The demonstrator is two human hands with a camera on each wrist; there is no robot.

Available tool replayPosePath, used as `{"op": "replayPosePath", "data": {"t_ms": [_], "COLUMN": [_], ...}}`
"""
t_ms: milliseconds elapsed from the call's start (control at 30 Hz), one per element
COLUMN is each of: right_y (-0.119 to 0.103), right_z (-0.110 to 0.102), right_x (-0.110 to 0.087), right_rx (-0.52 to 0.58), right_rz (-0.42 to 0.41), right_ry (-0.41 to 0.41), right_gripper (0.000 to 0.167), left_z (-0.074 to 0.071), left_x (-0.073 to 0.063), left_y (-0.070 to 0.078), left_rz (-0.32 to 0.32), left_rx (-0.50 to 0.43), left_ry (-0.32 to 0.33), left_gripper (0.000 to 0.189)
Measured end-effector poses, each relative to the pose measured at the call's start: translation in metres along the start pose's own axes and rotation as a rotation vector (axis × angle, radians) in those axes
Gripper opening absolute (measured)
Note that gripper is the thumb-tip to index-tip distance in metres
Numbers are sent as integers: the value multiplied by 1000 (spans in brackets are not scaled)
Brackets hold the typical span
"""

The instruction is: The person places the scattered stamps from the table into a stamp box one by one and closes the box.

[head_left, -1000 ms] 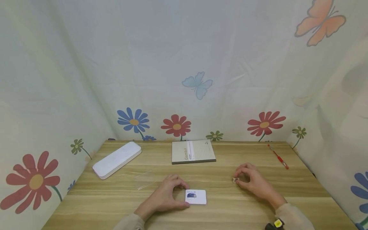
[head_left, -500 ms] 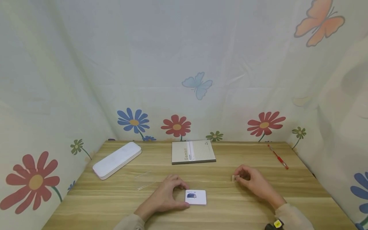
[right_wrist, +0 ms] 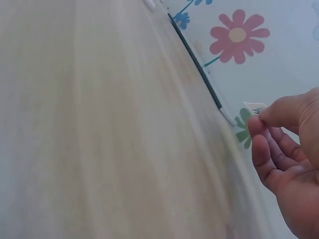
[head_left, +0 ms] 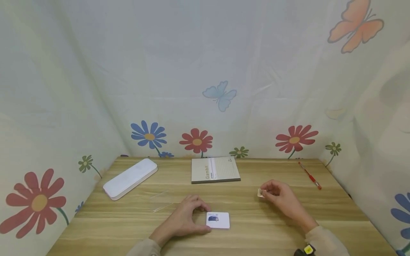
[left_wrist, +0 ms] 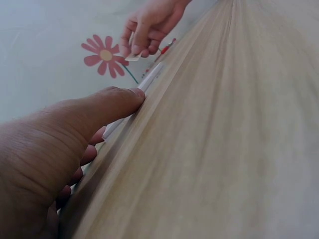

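Observation:
A white rectangular card (head_left: pixel 222 221) with a small dark-blue picture at its upper left lies on the wooden table (head_left: pixel 250 234). My left hand (head_left: pixel 184 218) holds it at its left side, thumb at the near corner and index finger at the far corner; the left wrist view has the thumb (left_wrist: pixel 117 104) right at the card's edge. Off to the right, my right hand (head_left: pixel 285 202) pinches a small pale square of paper (right_wrist: pixel 255 107) between thumb and index finger, above the table. Dark print shows on the square, partly covered by the fingertips.
A white case (head_left: pixel 130 179) lies at the back left, and a notebook (head_left: pixel 215 170) marked "Gambit" at the back centre. Toward the back right is a red pen (head_left: pixel 309 175). A thin transparent sheet (head_left: pixel 161 201) lies left of my left hand. Flowered curtain surrounds the table.
The small paper square has turned in my right fingers, from nearly edge-on to showing its face, and rises slightly with that hand. My left hand and the card stay in place.

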State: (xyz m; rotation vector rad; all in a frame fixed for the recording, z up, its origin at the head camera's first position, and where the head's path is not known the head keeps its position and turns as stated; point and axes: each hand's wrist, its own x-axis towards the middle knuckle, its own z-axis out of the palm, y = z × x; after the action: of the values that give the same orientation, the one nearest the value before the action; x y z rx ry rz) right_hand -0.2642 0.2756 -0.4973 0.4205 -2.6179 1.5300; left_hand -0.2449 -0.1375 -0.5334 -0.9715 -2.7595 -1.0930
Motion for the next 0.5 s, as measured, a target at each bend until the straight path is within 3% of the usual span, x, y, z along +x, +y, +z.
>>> {"op": "replayPosePath", "data": {"t_ms": [200,500], "right_y": [-17,-39], "right_z": [1,12], "right_x": [0,7], "right_rx": [49,53], "right_rz": [-14,-20], "right_ry": [33,7], "right_gripper": [16,19], "left_z": [0,-1], "left_x": [0,-1], "left_y": [1,-2], "left_rz": [-1,-3], "left_rx": [0,4], "left_ry": [-9,-4], "left_gripper": [51,50]}}
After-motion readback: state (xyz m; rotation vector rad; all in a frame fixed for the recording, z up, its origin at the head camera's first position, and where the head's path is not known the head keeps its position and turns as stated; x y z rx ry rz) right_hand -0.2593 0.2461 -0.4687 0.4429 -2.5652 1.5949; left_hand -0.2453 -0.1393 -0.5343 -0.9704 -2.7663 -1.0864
